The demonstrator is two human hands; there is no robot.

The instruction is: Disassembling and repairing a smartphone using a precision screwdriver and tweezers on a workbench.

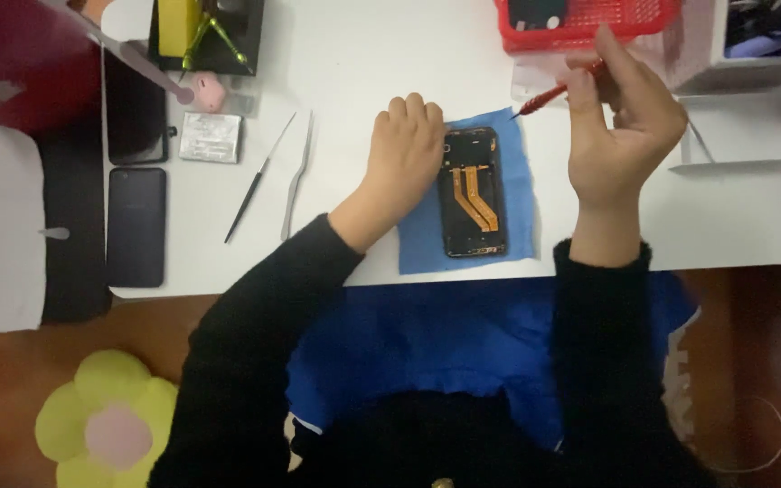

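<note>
An opened phone body [473,192] with orange flex cables lies on a blue cloth [517,226] on the white table [336,72]. My left hand [403,152] rests curled on the cloth, touching the phone's left edge. Raised above the cloth's upper right corner, my right hand [624,122] grips a red screwdriver [555,93] whose tip points down-left toward the cloth.
Metal tweezers [297,176] and a thin black probe [258,178] lie left of the cloth. Further left are a silver part [211,137], two dark phones [136,226], and a black tray [210,34]. A red basket [589,20] and white boxes [743,136] stand at the back right.
</note>
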